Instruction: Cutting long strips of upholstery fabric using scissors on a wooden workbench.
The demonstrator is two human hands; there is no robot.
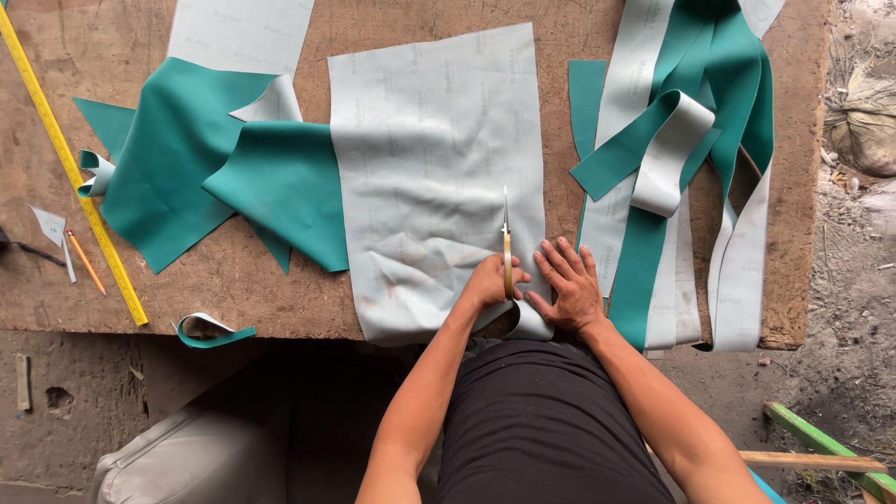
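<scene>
Worn brown worktop: left hand clamped on yellow-handled scissors, right hand splayed flat pinning pale grey sheet; keep it taut.

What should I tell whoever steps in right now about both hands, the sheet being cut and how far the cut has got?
Left hand: closed on the scissors, blades pointing away from the body into the grey sheet.
Right hand: flat, fingers spread, pressing the sheet's right edge beside the blades.
Sheet: grey side up on the brown table, near edge hanging over the front.
Done: the cut has run from the near edge a short way up; cut strips, teal and grey, are piled at right.
Left: most of the sheet's length ahead of the blades is uncut.
Yellow ruler and pencil lie at far left.
</scene>
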